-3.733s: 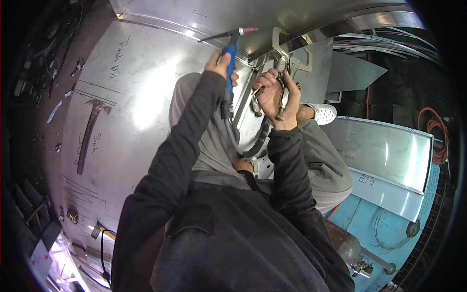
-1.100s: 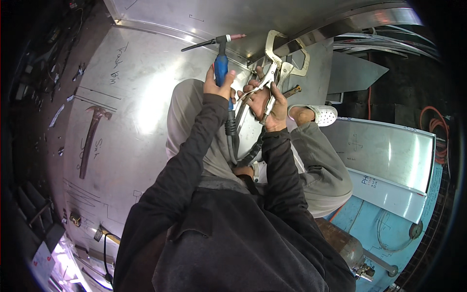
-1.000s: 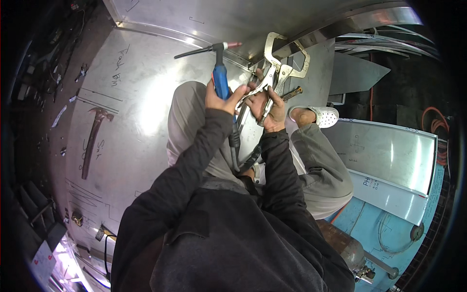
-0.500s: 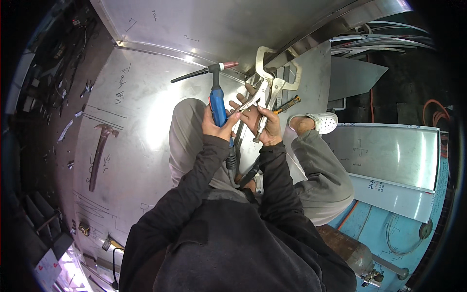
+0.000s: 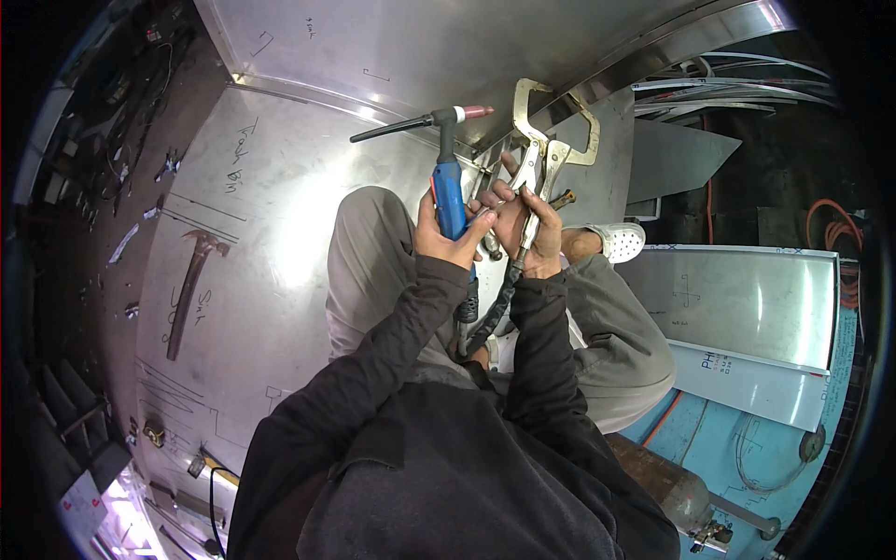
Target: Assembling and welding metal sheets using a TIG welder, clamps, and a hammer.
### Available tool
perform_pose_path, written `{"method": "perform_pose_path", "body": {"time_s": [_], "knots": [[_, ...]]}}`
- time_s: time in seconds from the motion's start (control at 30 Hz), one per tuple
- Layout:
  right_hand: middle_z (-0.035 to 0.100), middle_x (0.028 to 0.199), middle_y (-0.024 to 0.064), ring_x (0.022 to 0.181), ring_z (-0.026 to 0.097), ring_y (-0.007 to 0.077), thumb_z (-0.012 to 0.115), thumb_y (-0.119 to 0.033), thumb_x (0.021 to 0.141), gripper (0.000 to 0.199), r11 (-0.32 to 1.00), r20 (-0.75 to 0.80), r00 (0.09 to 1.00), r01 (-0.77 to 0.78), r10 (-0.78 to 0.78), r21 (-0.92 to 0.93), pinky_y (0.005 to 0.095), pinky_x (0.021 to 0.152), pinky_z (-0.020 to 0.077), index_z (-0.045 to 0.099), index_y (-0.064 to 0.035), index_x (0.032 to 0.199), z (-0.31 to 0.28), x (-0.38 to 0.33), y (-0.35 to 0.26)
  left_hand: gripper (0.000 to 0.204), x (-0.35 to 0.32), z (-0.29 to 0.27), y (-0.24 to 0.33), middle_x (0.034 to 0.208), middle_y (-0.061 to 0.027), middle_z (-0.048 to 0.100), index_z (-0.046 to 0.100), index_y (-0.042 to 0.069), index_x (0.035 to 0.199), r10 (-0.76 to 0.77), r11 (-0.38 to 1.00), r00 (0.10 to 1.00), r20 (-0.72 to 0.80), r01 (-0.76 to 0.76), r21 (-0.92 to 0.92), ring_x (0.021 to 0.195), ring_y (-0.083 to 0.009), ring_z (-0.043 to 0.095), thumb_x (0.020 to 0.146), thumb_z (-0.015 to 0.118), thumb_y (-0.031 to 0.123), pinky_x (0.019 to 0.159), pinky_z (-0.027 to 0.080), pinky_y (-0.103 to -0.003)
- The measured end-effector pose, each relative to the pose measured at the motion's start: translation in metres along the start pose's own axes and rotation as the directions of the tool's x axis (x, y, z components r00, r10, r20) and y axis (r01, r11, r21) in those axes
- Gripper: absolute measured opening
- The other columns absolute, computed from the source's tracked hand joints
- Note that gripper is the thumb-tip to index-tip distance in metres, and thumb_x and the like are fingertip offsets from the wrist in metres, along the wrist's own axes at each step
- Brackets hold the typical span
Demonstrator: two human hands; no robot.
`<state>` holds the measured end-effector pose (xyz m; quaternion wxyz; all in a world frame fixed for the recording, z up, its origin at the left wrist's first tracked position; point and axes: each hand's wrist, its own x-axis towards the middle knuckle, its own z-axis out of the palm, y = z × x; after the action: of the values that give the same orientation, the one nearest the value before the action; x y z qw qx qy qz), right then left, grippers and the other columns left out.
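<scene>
My left hand (image 5: 442,241) is closed around the blue handle of a TIG welding torch (image 5: 450,198). The torch's head is up, with its long black back cap pointing left and its reddish cup pointing right. Close beside it, my right hand (image 5: 544,235) grips the handles of locking C-clamp pliers (image 5: 530,154), whose wide jaws stand up and away from me. My left thumb reaches across toward the right fingers, where the two hands nearly meet. A black torch cable (image 5: 493,320) runs down between my forearms.
I sit on a marked steel sheet (image 5: 271,177) before an upright metal panel (image 5: 392,42). A hammer (image 5: 193,289) lies at left, a tape measure (image 5: 154,433) lower left. Behind my right hand is a yellow-handled tool (image 5: 564,199). A gas cylinder (image 5: 663,485) lies lower right.
Both hands, with torch and clamp pliers, have shifted slightly right in the picture. My right fingers, spread before, are now curled in around the pliers' handles.
</scene>
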<state>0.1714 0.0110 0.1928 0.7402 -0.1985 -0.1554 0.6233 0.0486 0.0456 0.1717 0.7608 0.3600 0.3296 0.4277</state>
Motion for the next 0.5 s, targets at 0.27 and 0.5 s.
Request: {"method": "perform_pose_path", "body": {"time_s": [0.27, 0.5], "knots": [[0.045, 0.077, 0.003, 0.075, 0.046, 0.0177, 0.048, -0.019, 0.089, 0.042, 0.998, -0.082, 0.994, 0.066, -0.066, 0.002, 0.0409, 0.079, 0.0389, 0.042, -0.004, 0.127, -0.003, 0.001, 0.003, 0.044, -0.006, -0.002, 0.03, 0.078, -0.0045, 0.052, 0.031, 0.002, 0.133, 0.027, 0.999, 0.999, -0.039, -0.028, -0.04, 0.05, -0.006, 0.047, 0.095, 0.047, 0.019, 0.037, 0.041, -0.02], [0.05, 0.079, 0.0047, 0.076, 0.051, 0.0174, 0.048, -0.015, 0.089, 0.039, 0.999, -0.064, 0.997, 0.046, -0.045, 0.012, 0.0359, 0.077, 0.044, 0.043, -0.0022, 0.126, -0.001, 0.001, 0.004, 0.068, 0.059, 0.026, 0.05, 0.098, -0.0245, 0.06, 0.027, 0.002, 0.138, 0.231, 0.889, 0.963, 0.138, -0.266, 0.372, 0.081, -0.0395, 0.061, 0.085, 0.059, 0.028, 0.072, 0.049, -0.041]]}}
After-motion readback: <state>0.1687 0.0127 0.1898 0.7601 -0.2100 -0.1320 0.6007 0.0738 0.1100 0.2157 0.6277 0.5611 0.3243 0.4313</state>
